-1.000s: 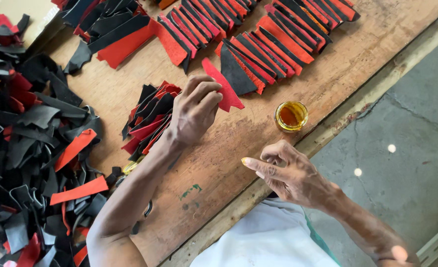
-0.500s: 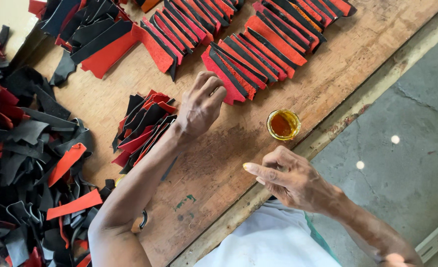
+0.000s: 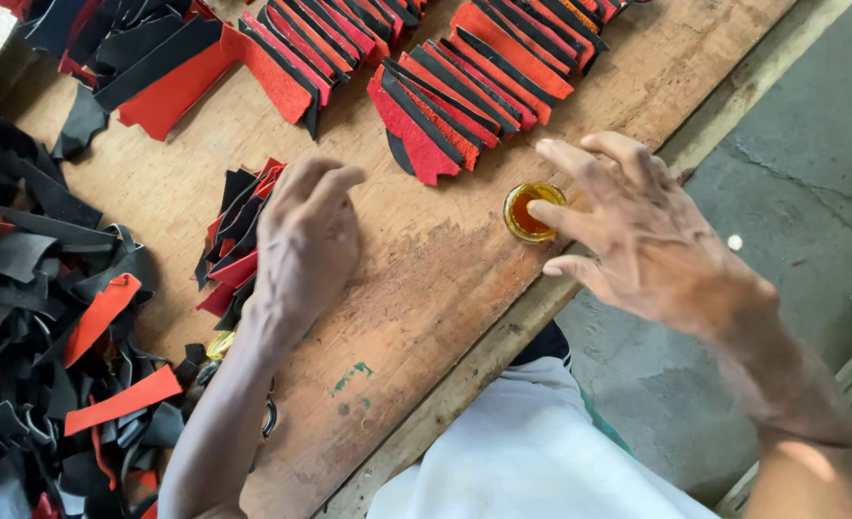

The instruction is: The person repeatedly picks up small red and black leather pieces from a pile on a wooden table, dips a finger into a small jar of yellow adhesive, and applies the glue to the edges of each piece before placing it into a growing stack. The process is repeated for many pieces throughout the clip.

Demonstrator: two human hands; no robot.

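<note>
Several rows of red and black leather pieces (image 3: 464, 96) already lie overlapped and fanned out on the wooden worktop (image 3: 416, 288), on the far side of the small pot of amber liquid (image 3: 534, 211). From how they lie, that part of the work looks done. A good deal looks left: a small stack of cut pieces (image 3: 234, 240) sits to the left of the pot, and much farther left of it a big loose heap of red and black scraps (image 3: 51, 336) is unsorted.

The right hand (image 3: 638, 240) hangs over the pot with fingers spread wide and holds nothing. Its forefinger tip is at the pot's rim; whether it dips into the liquid I cannot tell.

The left hand (image 3: 306, 240) rests well to the left of the pot, palm down, fingers loosely curled and close together. It touches the edge of the small stack. It seems to grip nothing, though its underside is hidden.
</note>
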